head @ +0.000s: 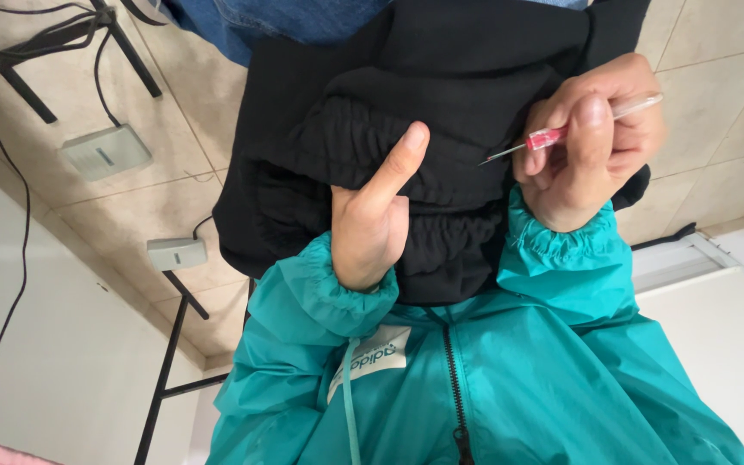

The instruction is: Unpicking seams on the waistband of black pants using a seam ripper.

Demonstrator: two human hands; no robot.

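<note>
The right hand (583,151) pinches a seam ripper (561,131) between the thumb and the curled fingers (639,129), the red collar just past the thumb tip and the clear handle running out behind the knuckles; held this way, like a pen, the thin metal tip points toward the cloth and can be steered finely. That tip lies just short of the black garment (441,77), close to its gathered elastic waistband (363,138), which sits between the two hands. The left hand (372,215) rests on the garment with its thumb stretched straight out along the ruffled band, while the other fingers are tucked beneath the cloth and out of sight, so I cannot tell how they are set; the grip seems meant to keep the band taut and flat beside the tool's tip. The garment is draped over the person's lap, bunched under the left palm, likely so the seam stays near and steady. Teal jacket cuffs (561,250) close around both wrists. Beyond the fingers lies a tiled floor (157,207) with two small white boxes (105,151) and cables.
</note>
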